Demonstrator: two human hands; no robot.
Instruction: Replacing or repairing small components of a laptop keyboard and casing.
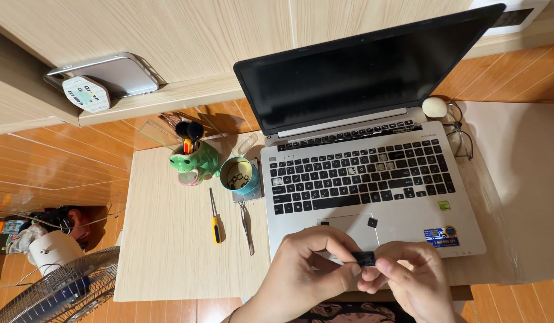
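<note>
Bench [169, 251] of pale wood fills the middle of the view, set on an orange plank floor [61, 161] with a wire fan guard [61, 293] at its lower left corner. Most of the right half carries an open silver laptop [378, 179], its screen dark and its black keyboard [357, 176] showing a few bare gaps where caps are off. Left of the laptop stand a green frog-shaped pen holder [196, 158] and, just beside it, a teal cup [240, 175] with small dark pieces inside. Spectacles [459, 137] lie at the laptop's far right corner, near a small white round object [434, 107]. A yellow-handled screwdriver [215, 218] and metal tweezers [247, 227] lie side by side on the bare wood below the cup. One loose black keycap [372, 222] sits on the palm rest beside the touchpad. At the bench's near edge the left hand [304, 269] and right hand [411, 278] meet, the fingers [342, 245] of both closed in a pinch on a small black key piece [365, 258], held just above the laptop's front edge.
</note>
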